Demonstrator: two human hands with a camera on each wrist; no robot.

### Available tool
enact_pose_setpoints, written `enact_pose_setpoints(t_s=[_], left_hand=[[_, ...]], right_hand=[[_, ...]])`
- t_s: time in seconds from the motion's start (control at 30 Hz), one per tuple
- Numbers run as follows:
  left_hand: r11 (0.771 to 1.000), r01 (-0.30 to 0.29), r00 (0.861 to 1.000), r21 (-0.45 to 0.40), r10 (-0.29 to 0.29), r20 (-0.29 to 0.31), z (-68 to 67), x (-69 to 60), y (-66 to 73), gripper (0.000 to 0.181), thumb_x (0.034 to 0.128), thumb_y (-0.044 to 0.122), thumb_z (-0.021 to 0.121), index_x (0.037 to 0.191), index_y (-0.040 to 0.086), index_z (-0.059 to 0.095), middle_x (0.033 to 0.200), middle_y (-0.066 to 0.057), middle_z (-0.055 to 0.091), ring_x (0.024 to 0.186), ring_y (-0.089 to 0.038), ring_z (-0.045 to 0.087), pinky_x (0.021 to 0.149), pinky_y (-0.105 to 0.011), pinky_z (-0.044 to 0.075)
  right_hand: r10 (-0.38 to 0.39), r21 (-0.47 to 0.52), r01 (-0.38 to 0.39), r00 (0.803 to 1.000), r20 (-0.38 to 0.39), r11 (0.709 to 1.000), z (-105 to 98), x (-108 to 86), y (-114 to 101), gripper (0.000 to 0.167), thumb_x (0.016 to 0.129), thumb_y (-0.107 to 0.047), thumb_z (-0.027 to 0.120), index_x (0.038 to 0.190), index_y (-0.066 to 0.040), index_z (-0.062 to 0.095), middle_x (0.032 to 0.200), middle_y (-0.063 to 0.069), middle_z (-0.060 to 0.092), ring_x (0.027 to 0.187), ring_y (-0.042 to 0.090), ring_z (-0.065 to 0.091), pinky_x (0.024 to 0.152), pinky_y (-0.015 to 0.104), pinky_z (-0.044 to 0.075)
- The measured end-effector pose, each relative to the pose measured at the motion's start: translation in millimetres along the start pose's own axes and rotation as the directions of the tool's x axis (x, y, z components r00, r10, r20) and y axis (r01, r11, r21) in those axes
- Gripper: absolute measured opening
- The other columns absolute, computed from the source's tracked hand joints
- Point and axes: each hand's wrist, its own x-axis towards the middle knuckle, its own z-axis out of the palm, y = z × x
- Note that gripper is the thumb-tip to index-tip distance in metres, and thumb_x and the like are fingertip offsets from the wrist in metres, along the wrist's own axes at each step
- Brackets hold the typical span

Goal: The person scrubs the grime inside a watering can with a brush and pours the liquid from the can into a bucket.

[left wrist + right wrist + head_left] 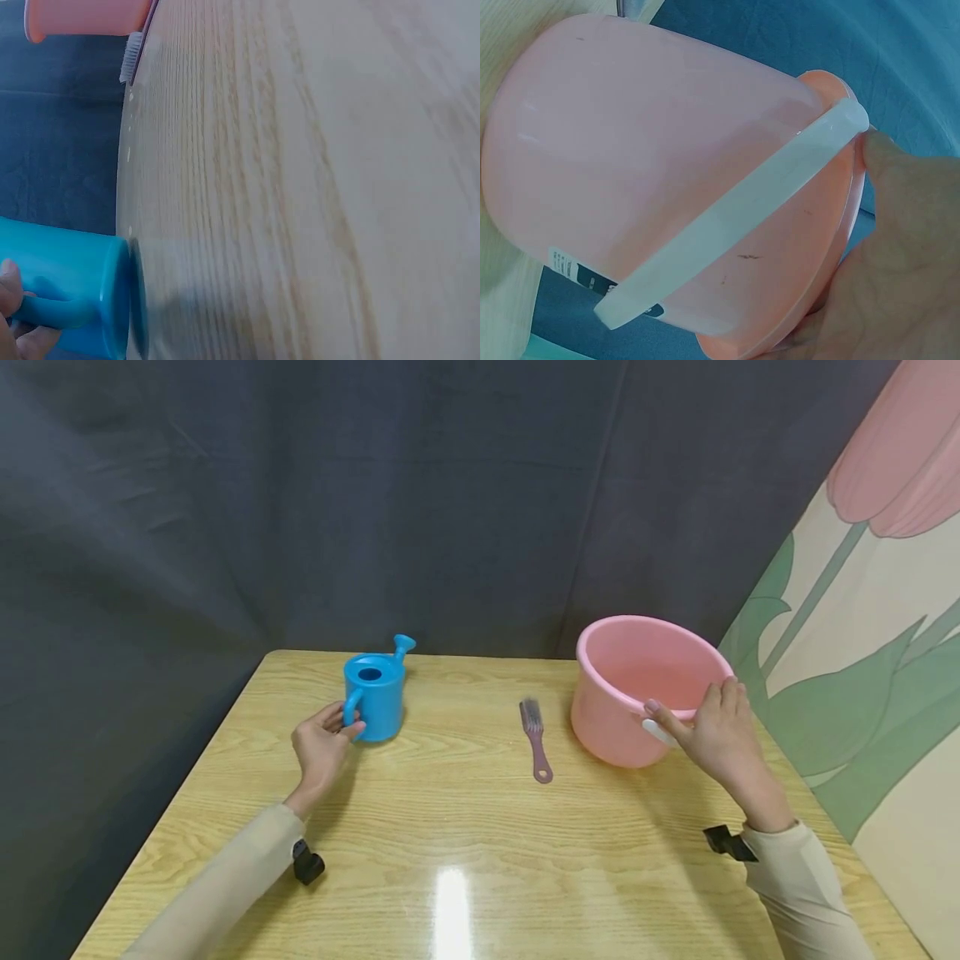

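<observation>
A blue watering can [381, 700] stands near the back left of the table, its spout pointing away. My left hand [322, 745] holds its handle with thumb and fingers; the left wrist view shows the same hold on the can [67, 270]. At the right is a pink bucket [618, 727] with a white handle [727, 221] hanging against its side. My right hand [723, 735] grips the bucket's rim, thumb at the near edge. Some of its fingers are hidden behind the rim. Between can and bucket lies a purple hairbrush [537, 742], touched by neither hand.
The wooden table [450, 810] carries all of these. A dark curtain [450, 510] hangs along its back and left. On the right, a wall with a painted tulip [885, 635] runs close beside the table edge.
</observation>
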Motion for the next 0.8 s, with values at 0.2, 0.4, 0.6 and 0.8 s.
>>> enact_pose_setpoints(t_s=[0.2, 0.4, 0.6, 0.8], left_hand=[[0.996, -0.067, 0.997, 0.056, 0.064, 0.045, -3.8, -1.9, -0.2, 0.03, 0.0798, -0.009, 0.078, 0.109, -0.009, 0.071, 0.095, -0.022, 0.073, 0.088, -0.035, 0.072, 0.069, -0.011, 0.052], [0.987, -0.116, 0.993, 0.108, 0.112, 0.048, -5.7, -6.6, -5.9, 0.02, 0.0804, -0.009, 0.071, 0.1, -0.01, 0.072, 0.088, -0.021, 0.073, 0.08, -0.036, 0.073, 0.07, -0.035, 0.059], [0.984, -0.09, 0.994, 0.151, 0.08, 0.072, -7.1, -10.2, -7.4, 0.015, 0.0829, -0.006, 0.068, 0.098, -0.008, 0.071, 0.088, -0.021, 0.071, 0.078, -0.036, 0.072, 0.069, -0.045, 0.06], [0.976, -0.068, 0.997, 0.207, 0.056, 0.062, -5.2, -13.1, -7.3, 0.027, 0.0806, -0.004, 0.064, 0.107, -0.005, 0.06, 0.094, -0.019, 0.066, 0.072, -0.033, 0.07, 0.07, -0.041, 0.055]], right_hand=[[0.009, 0.006, -0.009, 1.0, 0.007, 1.0, 1, -0.8, 2, 0.108, 0.096, -0.059, 0.052, 0.133, 0.035, 0.014, 0.142, 0.052, 0.009, 0.134, 0.065, 0.008, 0.114, 0.063, 0.002], [0.007, 0.005, -0.007, 1.0, 0.007, 1.0, 1, -1.3, 3, 0.109, 0.096, -0.06, 0.052, 0.133, 0.035, 0.014, 0.142, 0.052, 0.009, 0.134, 0.064, 0.009, 0.114, 0.064, 0.003], [0.004, -0.005, -0.004, 1.0, 0.014, 1.0, 1, 0.2, 2, 0.109, 0.096, -0.06, 0.05, 0.133, 0.035, 0.014, 0.143, 0.053, 0.007, 0.135, 0.066, 0.007, 0.114, 0.063, 0.001], [0.001, -0.003, 0.0, 1.0, 0.006, 1.0, 0, 0.2, 1, 0.108, 0.096, -0.06, 0.051, 0.132, 0.036, 0.015, 0.142, 0.053, 0.008, 0.134, 0.066, 0.007, 0.114, 0.064, 0.002]])
